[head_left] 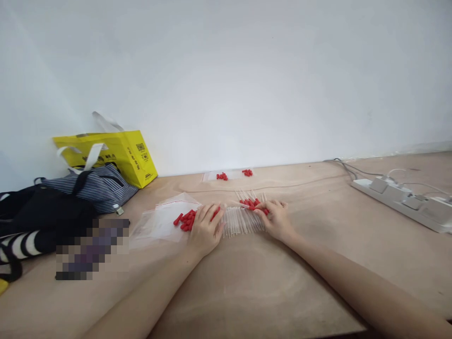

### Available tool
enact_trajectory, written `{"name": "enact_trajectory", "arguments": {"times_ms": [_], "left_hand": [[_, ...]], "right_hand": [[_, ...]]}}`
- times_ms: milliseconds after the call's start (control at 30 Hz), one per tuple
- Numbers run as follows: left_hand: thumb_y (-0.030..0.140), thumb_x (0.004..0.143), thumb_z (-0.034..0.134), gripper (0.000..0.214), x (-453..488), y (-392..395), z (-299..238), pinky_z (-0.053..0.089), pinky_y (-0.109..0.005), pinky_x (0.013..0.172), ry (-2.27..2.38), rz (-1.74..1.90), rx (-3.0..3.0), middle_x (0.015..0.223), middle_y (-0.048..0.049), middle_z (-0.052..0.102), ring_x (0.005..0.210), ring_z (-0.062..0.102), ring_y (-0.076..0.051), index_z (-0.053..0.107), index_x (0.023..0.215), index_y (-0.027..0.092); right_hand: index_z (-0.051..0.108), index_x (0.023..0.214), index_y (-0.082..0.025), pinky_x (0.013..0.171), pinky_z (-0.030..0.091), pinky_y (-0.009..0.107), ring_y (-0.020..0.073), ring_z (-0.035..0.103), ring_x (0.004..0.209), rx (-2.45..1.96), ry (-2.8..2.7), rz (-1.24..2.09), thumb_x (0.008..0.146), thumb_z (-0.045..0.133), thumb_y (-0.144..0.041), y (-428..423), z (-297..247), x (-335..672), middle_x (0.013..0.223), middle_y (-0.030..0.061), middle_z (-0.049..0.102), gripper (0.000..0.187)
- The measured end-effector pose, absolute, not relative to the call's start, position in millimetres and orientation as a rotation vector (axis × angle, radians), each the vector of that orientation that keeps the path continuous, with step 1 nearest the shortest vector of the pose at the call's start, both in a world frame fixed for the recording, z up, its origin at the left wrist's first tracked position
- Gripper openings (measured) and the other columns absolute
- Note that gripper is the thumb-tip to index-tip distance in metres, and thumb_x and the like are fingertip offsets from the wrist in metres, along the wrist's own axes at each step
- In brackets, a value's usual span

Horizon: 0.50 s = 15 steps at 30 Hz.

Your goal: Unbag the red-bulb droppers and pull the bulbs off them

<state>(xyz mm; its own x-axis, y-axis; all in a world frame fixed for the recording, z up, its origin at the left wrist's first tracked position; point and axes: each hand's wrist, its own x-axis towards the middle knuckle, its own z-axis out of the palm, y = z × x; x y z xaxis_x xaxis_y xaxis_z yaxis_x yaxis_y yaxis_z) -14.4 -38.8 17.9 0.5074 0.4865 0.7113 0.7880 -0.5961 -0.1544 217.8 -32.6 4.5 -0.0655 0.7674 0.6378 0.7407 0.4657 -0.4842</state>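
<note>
My left hand is closed, its fingers curled over the right side of a pile of red rubber bulbs; red shows at its fingertips. To the right of it, thin clear tubes lie side by side in a row. My right hand reaches over the right end of this row, thumb and index finger pinched at a red-bulbed dropper tube. Several red-bulbed tubes lie fanned just behind the row, their clear ends pointing away from me. The fingers partly cover both grips.
Clear plastic bags lie under and left of the bulbs. Behind, another clear bag holds red bulbs. A yellow bag, a striped bag and a blurred-out item are left. A white power strip with plugs sits right.
</note>
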Motion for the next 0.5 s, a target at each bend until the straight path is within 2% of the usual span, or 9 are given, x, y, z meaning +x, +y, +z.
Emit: {"name": "enact_trajectory", "arguments": {"times_ms": [133,233,300,433,500], "left_hand": [[0.027,0.083,0.046,0.03,-6,-42,20,0.028,-0.044,0.094,-0.929,-0.843,-2.273,0.109,-0.0061,0.061,0.103,0.05,-0.023,0.053,0.111,0.02],[0.025,0.083,0.047,0.019,-1,-45,20,0.026,-0.044,0.094,-0.894,-0.858,-2.287,0.085,-0.0009,0.068,0.087,0.056,-0.018,0.06,0.097,0.023],[0.024,0.083,0.048,0.015,0,-45,19,0.024,-0.045,0.095,-0.893,-0.86,-2.279,0.072,0.002,0.068,0.077,0.057,-0.016,0.062,0.086,0.023],[0.021,0.082,0.048,0.014,0,-46,17,0.018,-0.048,0.099,-0.874,-0.861,-2.258,0.066,0.0038,0.066,0.072,0.056,-0.014,0.062,0.084,0.023],[0.018,0.082,0.047,0.015,0,-45,17,0.016,-0.049,0.099,-0.853,-0.845,-2.265,0.066,0.0033,0.066,0.072,0.056,-0.015,0.061,0.086,0.023]], "right_hand": [[0.06,0.08,-0.022,0.082,0.023,0.035,0.0161,0.052,0.079,-1.115,-1.932,0.116,0.082,0.047,-0.032,-41,4,205,0.079,0.0006,0.064,0.016],[0.06,0.081,-0.021,0.08,0.026,0.034,0.0155,0.052,0.078,-1.05,-1.999,0.151,0.083,0.047,-0.03,-45,5,199,0.078,0.0007,0.063,0.015],[0.059,0.083,-0.021,0.079,0.027,0.034,0.0157,0.051,0.079,-1.024,-2.041,0.138,0.083,0.047,-0.03,-47,6,197,0.078,0.0011,0.063,0.015],[0.06,0.094,-0.023,0.082,0.023,0.037,0.0166,0.05,0.082,-0.975,-2.098,-0.047,0.081,0.05,-0.032,-48,5,194,0.081,0.0015,0.064,0.018],[0.061,0.093,-0.026,0.084,0.02,0.038,0.0157,0.049,0.08,-0.939,-2.099,-0.194,0.081,0.051,-0.029,-47,3,191,0.08,0.0005,0.064,0.016]]}}
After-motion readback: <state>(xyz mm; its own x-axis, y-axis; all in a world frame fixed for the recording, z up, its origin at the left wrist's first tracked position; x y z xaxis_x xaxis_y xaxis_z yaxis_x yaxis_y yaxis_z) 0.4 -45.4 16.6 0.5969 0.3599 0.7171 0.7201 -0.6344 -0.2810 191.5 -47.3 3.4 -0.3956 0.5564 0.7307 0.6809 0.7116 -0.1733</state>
